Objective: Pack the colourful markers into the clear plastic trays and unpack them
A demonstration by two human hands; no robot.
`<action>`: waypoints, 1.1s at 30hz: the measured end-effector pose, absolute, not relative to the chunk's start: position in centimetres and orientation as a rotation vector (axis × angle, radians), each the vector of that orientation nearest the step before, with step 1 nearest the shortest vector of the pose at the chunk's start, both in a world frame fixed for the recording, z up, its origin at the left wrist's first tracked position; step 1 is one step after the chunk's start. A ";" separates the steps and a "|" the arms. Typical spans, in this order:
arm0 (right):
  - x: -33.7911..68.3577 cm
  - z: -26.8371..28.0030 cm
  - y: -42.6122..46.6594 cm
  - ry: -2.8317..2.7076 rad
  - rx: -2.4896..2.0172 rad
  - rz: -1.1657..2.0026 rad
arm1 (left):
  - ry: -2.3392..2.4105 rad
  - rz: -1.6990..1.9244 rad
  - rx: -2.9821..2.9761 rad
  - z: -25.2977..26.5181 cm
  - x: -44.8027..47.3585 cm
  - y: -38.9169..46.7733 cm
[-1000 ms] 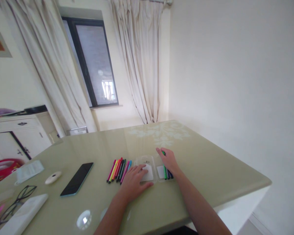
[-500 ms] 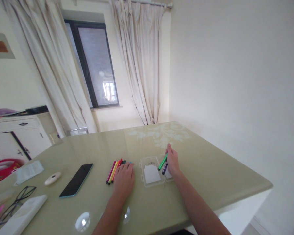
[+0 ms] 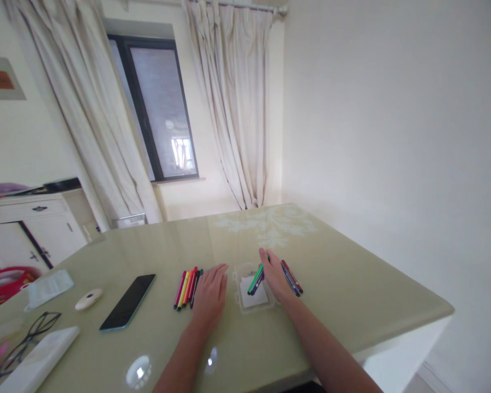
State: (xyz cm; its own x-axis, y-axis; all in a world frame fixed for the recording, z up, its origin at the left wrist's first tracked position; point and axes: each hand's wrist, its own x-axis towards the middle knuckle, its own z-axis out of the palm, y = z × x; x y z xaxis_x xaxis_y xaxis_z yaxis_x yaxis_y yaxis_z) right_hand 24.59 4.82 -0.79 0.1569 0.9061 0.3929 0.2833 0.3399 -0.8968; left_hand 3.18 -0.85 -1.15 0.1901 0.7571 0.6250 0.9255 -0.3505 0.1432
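Slanting green marker (image 3: pixel 255 280): held in the right hand (image 3: pixel 275 277), over the white card (image 3: pixel 252 300) in the clear plastic case (image 3: pixel 237 297); its long axis is set diagonally, with the upper end tucked under the fingers and the dark lower end pointed toward the person and to the left.
Purple marker (image 3: pixel 258 285): carried just beside the green marker, nearly parallel, with its lower end aimed the same way.
Right fingers: closed around the green marker and the purple marker; the fingertips are partly hidden.
Blue marker (image 3: pixel 290 281) and dark red marker (image 3: pixel 293 277): seen just right of the right hand, lower ends pointed toward the person and to the right; whether they are gripped or laid down cannot be told.
Left hand (image 3: pixel 211 289): placed palm down over the right side of the marker row; its fingers are stretched nearly straight, kept close together and pointed away from the person.
Marker row: magenta marker (image 3: pixel 179 290), yellow marker (image 3: pixel 184 291) and orange marker (image 3: pixel 188 287) are laid side by side on the worktop (image 3: pixel 331 305), far ends leaned slightly right, black ends turned toward the person.
Phone (image 3: pixel 128 302): laid left of the row, tilted further right.
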 end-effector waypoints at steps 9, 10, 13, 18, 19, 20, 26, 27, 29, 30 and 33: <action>22.2 0.3 2.7 -1.545 -1.013 0.725 | -1.327 -0.890 -2.475 -0.6 6.4 -2.3; 22.2 0.3 2.6 -1.547 -1.003 0.729 | -1.326 -0.887 -2.485 -0.7 6.3 -2.3; 22.1 0.2 2.4 -1.542 -0.984 0.746 | -1.309 -0.883 -2.502 -0.9 6.3 -2.3; 22.1 0.1 2.7 -1.513 -0.992 0.754 | -1.281 -0.869 -2.447 -0.9 7.0 -2.4; 22.2 0.1 2.7 -1.512 -0.988 0.757 | -1.277 -0.867 -2.429 -0.9 7.1 -2.4; 22.2 0.1 2.8 -1.510 -0.980 0.760 | -1.276 -0.866 -2.410 -1.0 7.2 -2.3; 22.2 0.0 3.1 -1.486 -0.909 0.809 | -1.339 -0.848 -2.326 -2.1 6.9 -1.5; 22.2 -0.1 3.1 -1.476 -0.893 0.852 | -1.350 -0.842 -2.334 -2.4 6.8 -1.4; 22.0 -0.2 3.1 -1.447 -0.851 0.970 | -1.372 -0.819 -2.356 -2.8 6.5 -1.3; 22.0 -0.3 3.1 -1.432 -0.832 1.026 | -1.388 -0.802 -2.361 -2.9 6.4 -1.2; 21.9 -0.5 3.0 -1.413 -0.819 1.091 | -1.425 -0.743 -2.362 -3.2 6.1 -1.0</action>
